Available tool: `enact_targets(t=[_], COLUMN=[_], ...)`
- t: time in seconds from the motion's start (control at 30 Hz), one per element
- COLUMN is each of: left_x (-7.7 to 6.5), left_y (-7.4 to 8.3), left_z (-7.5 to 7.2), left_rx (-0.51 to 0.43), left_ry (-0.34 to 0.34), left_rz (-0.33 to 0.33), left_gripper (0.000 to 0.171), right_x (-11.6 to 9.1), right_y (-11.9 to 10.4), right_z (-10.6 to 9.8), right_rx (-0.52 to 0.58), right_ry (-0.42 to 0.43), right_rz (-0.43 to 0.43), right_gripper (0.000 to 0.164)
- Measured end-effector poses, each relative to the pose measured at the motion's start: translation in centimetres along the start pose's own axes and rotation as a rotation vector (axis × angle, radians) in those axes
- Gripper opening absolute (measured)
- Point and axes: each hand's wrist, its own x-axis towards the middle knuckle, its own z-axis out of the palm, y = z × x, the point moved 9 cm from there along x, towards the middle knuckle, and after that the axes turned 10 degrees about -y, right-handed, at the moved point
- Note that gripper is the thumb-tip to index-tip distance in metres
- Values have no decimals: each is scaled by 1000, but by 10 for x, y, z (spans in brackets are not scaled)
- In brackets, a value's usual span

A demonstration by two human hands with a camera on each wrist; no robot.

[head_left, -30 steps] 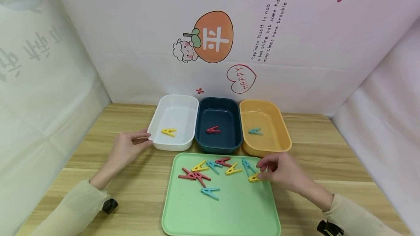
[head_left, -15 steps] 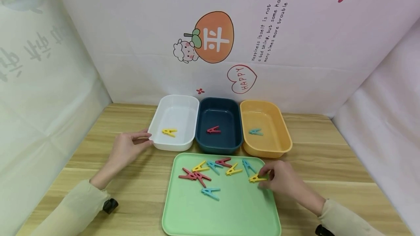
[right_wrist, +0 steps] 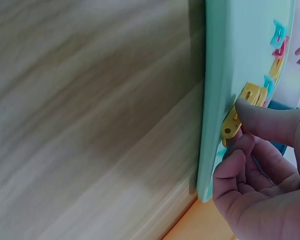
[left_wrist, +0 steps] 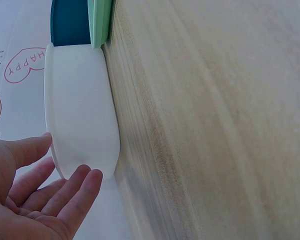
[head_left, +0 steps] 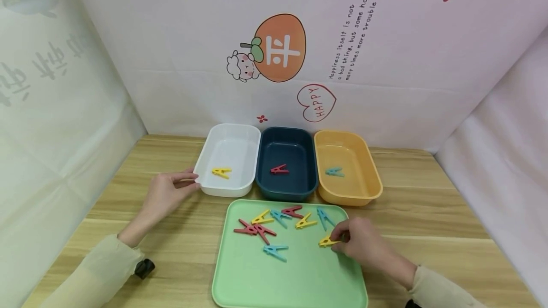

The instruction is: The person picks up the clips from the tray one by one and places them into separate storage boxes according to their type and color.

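My right hand [head_left: 361, 244] pinches a yellow clothespin [head_left: 327, 241] between thumb and fingers over the right part of the green tray [head_left: 291, 284]. In the right wrist view the thumb lies across that yellow clothespin [right_wrist: 232, 122]. My left hand [head_left: 164, 196] touches the near left corner of the white bin [head_left: 227, 189] with its fingertips, its fingers loosely extended in the left wrist view. Several red, yellow and blue clothespins lie on the tray, among them a blue clothespin [head_left: 275, 252] and a red clothespin [head_left: 292, 211].
Behind the tray, the white bin holds a yellow clothespin [head_left: 221, 172], the dark blue bin [head_left: 286, 194] a red clothespin [head_left: 279, 169], and the orange bin [head_left: 348, 199] a blue clothespin [head_left: 335, 171]. A printed cloth [head_left: 192, 61] hangs behind the wooden table [head_left: 428, 232].
My right hand has moved left and toward the near side, taking hold of the yellow clothespin and drawing it away from the blue one beside it. The left hand has stayed at the white bin.
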Motion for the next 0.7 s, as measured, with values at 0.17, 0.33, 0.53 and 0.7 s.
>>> enact_targets(t=[0.17,0.33,0.53,0.7], left_x=[0,0,1,1], left_y=[-1,-2,-1,-2], left_z=[1,2,1,1], left_rx=[0,-8,-10,-17], left_ry=[5,1,3,-2], left_rz=[2,0,2,-2], left_gripper=[28,28,28,28], right_x=[1,3,4,5], right_y=[-9,-10,-10,-13], right_z=[8,8,7,9], right_rx=[11,49,36,1], right_ry=[-19,-24,-37,-57], right_rz=[-16,-13,-20,-27], right_gripper=[17,23,34,27])
